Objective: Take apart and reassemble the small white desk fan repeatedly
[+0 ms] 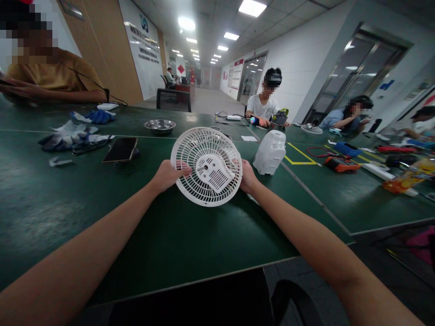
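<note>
A round white fan grille (217,179) is held up over the green table, its slotted hub and a short metal shaft facing me. My left hand (167,175) grips the rim on the left, thumb laid over the front bars. On the right side, my right hand (248,176) is closed on the opposite rim, its fingers partly hidden behind the grille. Just beyond that hand a white plastic housing (271,153) stands upright on the table. Part of a pale object beneath my right wrist is mostly covered.
A phone (121,150) rests tilted at the left, near blue-and-white gloves (70,138). Farther back sits a metal bowl (160,126). To the right lie an orange multimeter (341,164) and a bottle (411,175). Several people sit around the green table (204,244).
</note>
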A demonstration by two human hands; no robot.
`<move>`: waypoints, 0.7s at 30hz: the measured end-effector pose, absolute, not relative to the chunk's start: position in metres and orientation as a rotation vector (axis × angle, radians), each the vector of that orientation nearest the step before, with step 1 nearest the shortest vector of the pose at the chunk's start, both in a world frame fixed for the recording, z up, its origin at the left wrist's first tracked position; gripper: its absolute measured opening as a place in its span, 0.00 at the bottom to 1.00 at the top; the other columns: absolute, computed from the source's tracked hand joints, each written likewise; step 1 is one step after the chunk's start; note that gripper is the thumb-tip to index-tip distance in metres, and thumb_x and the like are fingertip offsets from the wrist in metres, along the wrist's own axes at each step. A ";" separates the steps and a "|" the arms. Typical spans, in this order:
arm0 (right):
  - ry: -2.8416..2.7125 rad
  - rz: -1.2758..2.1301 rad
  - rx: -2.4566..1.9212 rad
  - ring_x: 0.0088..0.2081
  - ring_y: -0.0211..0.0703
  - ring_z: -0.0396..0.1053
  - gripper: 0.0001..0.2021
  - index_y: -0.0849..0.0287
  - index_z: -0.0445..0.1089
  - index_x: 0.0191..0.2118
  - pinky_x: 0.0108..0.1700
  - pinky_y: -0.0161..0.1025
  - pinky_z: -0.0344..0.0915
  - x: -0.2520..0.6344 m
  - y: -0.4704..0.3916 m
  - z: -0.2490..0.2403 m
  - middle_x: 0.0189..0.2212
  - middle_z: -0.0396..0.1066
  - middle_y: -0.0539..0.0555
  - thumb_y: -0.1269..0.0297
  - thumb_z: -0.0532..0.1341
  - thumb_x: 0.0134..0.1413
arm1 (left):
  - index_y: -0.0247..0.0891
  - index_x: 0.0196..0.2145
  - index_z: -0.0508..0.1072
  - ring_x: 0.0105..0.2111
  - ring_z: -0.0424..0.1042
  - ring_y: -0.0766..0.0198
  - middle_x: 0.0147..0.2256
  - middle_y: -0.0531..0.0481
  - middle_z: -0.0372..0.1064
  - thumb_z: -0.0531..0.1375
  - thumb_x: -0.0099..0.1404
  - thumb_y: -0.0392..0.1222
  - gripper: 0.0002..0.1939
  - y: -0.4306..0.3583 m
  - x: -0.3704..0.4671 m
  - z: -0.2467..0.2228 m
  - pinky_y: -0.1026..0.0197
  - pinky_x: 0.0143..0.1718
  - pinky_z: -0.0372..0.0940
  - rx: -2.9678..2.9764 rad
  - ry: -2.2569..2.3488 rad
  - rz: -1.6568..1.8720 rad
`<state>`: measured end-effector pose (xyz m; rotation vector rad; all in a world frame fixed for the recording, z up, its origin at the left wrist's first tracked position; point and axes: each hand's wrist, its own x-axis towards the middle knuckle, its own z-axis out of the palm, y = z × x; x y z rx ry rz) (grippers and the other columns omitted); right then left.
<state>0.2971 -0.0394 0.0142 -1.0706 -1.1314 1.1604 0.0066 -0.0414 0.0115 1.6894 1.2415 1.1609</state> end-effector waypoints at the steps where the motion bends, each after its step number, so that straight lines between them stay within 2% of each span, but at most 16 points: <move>1: -1.171 1.034 -1.148 0.38 0.47 0.73 0.28 0.54 0.54 0.55 0.43 0.50 0.72 0.303 -0.038 0.016 0.39 0.72 0.53 0.53 0.63 0.50 | 0.37 0.29 0.78 0.29 0.77 0.54 0.28 0.45 0.77 0.69 0.53 0.47 0.10 -0.041 0.007 0.011 0.49 0.33 0.73 1.677 1.256 1.168; 4: -1.426 0.490 -1.339 0.46 0.51 0.68 0.35 0.54 0.54 0.57 0.53 0.53 0.65 0.325 -0.037 0.026 0.46 0.68 0.57 0.54 0.67 0.44 | 0.37 0.29 0.78 0.29 0.77 0.54 0.28 0.45 0.77 0.69 0.52 0.47 0.11 -0.039 0.007 0.010 0.48 0.34 0.73 1.657 1.290 1.150; 7: -1.553 0.093 -1.469 0.53 0.57 0.62 0.35 0.59 0.56 0.57 0.58 0.56 0.58 0.344 -0.035 0.030 0.50 0.63 0.62 0.57 0.67 0.43 | 0.37 0.31 0.79 0.29 0.77 0.53 0.28 0.45 0.77 0.70 0.51 0.46 0.12 -0.037 0.006 0.008 0.48 0.34 0.73 1.605 1.289 1.113; 12: -1.678 -0.112 -1.626 0.52 0.58 0.60 0.35 0.59 0.57 0.58 0.56 0.54 0.59 0.351 -0.030 0.020 0.50 0.58 0.63 0.58 0.66 0.43 | 0.37 0.32 0.79 0.29 0.78 0.53 0.29 0.45 0.78 0.70 0.51 0.45 0.11 -0.036 0.003 0.009 0.48 0.34 0.73 1.520 1.294 1.132; 15: -1.759 -0.177 -1.611 0.51 0.57 0.60 0.30 0.58 0.60 0.55 0.56 0.54 0.59 0.349 -0.031 0.022 0.48 0.58 0.62 0.59 0.65 0.45 | 0.37 0.32 0.79 0.31 0.78 0.52 0.30 0.44 0.79 0.70 0.51 0.45 0.12 -0.037 0.000 0.012 0.48 0.34 0.73 1.493 1.332 1.134; 18: -1.789 -0.277 -1.498 0.54 0.57 0.58 0.22 0.57 0.63 0.50 0.59 0.56 0.54 0.351 -0.036 0.037 0.50 0.58 0.62 0.61 0.62 0.48 | 0.36 0.32 0.79 0.32 0.78 0.51 0.31 0.44 0.79 0.70 0.50 0.45 0.13 -0.037 -0.003 0.013 0.49 0.34 0.73 1.479 1.371 1.160; 21: -1.615 -0.459 -1.422 0.60 0.60 0.52 0.23 0.55 0.62 0.52 0.61 0.60 0.48 0.363 -0.041 0.055 0.56 0.55 0.62 0.62 0.61 0.49 | 0.36 0.32 0.79 0.32 0.78 0.51 0.31 0.43 0.79 0.70 0.51 0.46 0.13 -0.034 -0.004 0.011 0.49 0.35 0.73 1.479 1.359 1.155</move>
